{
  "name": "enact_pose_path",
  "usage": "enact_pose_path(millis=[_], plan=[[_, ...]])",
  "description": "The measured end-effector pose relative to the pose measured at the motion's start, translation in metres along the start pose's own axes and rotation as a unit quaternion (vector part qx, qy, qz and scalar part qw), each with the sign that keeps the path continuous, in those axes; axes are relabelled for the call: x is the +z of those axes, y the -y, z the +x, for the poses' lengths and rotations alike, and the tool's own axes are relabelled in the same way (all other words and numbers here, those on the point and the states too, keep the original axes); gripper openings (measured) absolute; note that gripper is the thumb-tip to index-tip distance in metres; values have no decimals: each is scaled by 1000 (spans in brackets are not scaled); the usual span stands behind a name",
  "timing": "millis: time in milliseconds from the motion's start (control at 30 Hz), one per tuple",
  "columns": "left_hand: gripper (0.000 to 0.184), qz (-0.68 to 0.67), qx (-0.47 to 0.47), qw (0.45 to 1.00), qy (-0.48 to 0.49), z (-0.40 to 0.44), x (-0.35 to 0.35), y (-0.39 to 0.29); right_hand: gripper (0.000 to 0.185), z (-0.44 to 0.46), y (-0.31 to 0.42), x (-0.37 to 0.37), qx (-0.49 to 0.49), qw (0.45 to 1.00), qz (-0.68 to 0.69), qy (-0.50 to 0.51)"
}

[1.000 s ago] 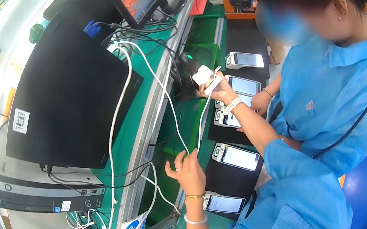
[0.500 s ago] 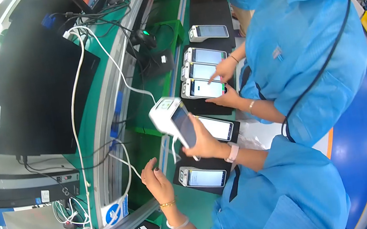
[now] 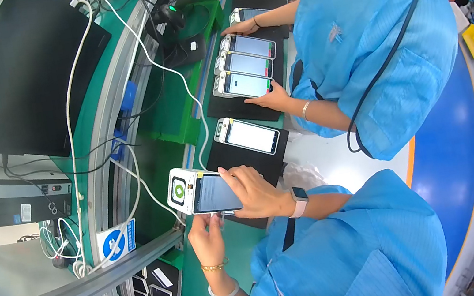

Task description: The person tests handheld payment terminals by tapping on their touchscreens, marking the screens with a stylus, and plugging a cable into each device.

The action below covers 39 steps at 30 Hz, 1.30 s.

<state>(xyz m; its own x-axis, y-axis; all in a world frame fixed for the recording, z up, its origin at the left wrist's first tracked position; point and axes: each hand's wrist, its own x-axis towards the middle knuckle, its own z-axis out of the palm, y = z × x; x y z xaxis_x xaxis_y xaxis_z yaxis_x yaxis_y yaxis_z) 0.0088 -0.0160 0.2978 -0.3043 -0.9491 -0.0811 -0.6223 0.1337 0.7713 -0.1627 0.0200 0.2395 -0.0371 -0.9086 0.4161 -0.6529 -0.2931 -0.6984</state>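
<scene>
My right hand (image 3: 259,193) grips a white handheld terminal (image 3: 179,192) by the end of its dark screen, with the green-marked head pointing left. Below the terminal's lower edge, my left hand (image 3: 206,236) has its thumb and fingertips pressed together; whatever they hold is too small to make out. A white cable (image 3: 201,107) runs down from the shelf to behind the terminal. Just above my right hand another terminal with a lit white screen (image 3: 251,136) lies on a black mat (image 3: 227,157).
A co-worker's hands (image 3: 271,98) touch several terminals (image 3: 246,83) lying in a row further up the bench. On the left are a metal shelf rail (image 3: 98,126), a large black monitor (image 3: 21,77) and a computer case (image 3: 6,200). A scanner (image 3: 169,16) stands at the top.
The terminal in my right hand has moved down and left and now lies flatter, screen up. My left hand has closed its fingers at its lower edge. The co-worker's one hand has reached further up.
</scene>
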Motion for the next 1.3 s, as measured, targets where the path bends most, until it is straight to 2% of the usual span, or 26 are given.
enact_pose_path(millis=[367,467,567,633,733,867,933,1033,1100,1133,1167,1233,1267,1300], plan=[[8,11,-18,1000,7,-12,4,-6,104,-12,2,-6,39,999,20,28],[11,-30,18,999,-12,-15,-1,-2,104,-12,-8,-5,80,997,6,8],[14,-44,-46,990,-127,-18,-23,10,103,-16,-30,-3,120,993,-1,-5],[16,-48,-28,974,-218,-23,-45,37,102,-24,-44,-4,180,982,8,59],[20,-33,19,936,-349,-33,-65,57,103,-48,-67,7,201,973,-9,110],[18,-16,7,928,-373,-47,-72,59,103,-61,-90,33,213,957,-76,184],[18,-28,-12,938,-345,-50,-66,59,102,-57,-99,46,213,949,-108,208],[17,-58,-36,950,-304,-52,-58,69,98,-47,-113,67,176,949,-157,211],[17,-47,-45,952,-300,-50,-54,63,94,-42,-122,75,111,962,-162,192],[17,-38,-42,954,-295,-49,-53,62,83,-38,-120,75,103,963,-183,168],[17,-28,-39,956,-289,-47,-52,61,83,-36,-122,73,102,963,-184,169],[17,-27,-34,955,-295,-46,-53,57,66,-28,-120,61,77,974,-155,144],[17,-26,-28,953,-301,-44,-53,55,47,-13,-123,46,70,988,-94,101],[17,-27,-28,953,-301,-42,-54,53,30,7,-133,29,49,994,-93,33]])
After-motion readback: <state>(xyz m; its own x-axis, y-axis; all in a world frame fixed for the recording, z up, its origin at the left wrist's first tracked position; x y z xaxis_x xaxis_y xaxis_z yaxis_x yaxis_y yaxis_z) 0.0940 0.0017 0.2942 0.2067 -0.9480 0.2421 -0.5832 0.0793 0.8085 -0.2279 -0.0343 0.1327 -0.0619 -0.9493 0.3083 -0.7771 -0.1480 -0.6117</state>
